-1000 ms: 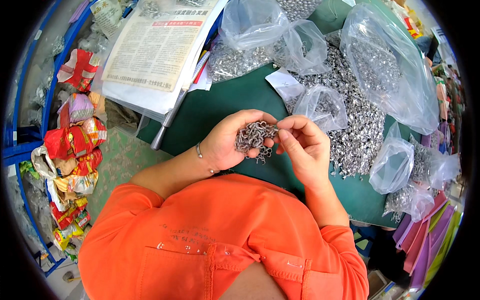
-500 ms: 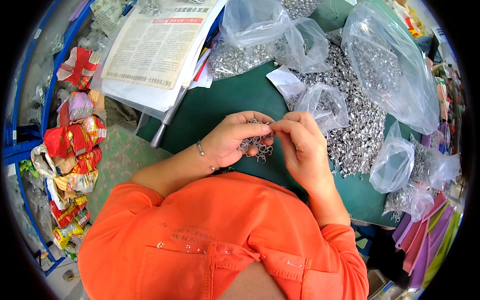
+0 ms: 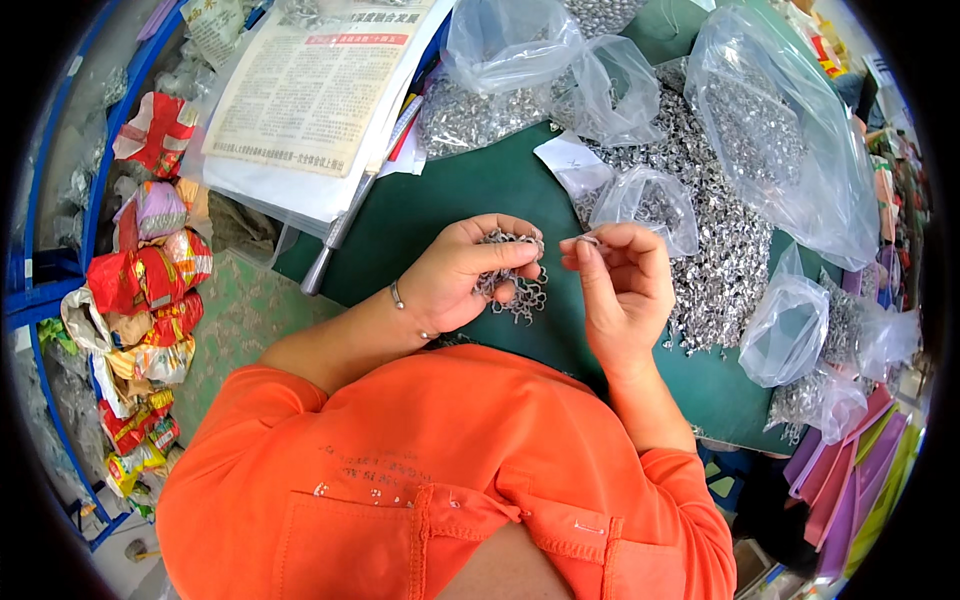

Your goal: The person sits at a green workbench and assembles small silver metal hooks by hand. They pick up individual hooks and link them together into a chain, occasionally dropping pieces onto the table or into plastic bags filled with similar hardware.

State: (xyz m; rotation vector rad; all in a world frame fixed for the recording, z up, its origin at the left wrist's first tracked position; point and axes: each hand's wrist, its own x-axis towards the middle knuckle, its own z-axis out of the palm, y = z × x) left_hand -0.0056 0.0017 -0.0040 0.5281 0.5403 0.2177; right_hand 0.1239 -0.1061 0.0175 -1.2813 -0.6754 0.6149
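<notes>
My left hand [image 3: 447, 280] is closed round a clump of small silvery metal hooks [image 3: 518, 292], some dangling below the fingers over the green tabletop [image 3: 440, 205]. Just to its right, apart from the clump, my right hand [image 3: 628, 295] pinches a small metal piece [image 3: 588, 240] between thumb and forefinger. Its exact shape is too small to make out. Beyond the right hand spreads a large heap of loose, shiny metal pieces [image 3: 718, 275].
Clear plastic bags [image 3: 805, 165] of metal parts lie at the back and right. A newspaper sheet [image 3: 310, 100] in a clear sleeve lies at the back left, with a metal-tipped rod [image 3: 325, 260] by its edge. Colourful packages [image 3: 150, 280] line the left side; coloured strips [image 3: 850, 490] hang at right.
My right hand has drawn away to the right from the clump, with a small metal piece in its pinch. My left hand stays nearly in place, more of the hooks showing.
</notes>
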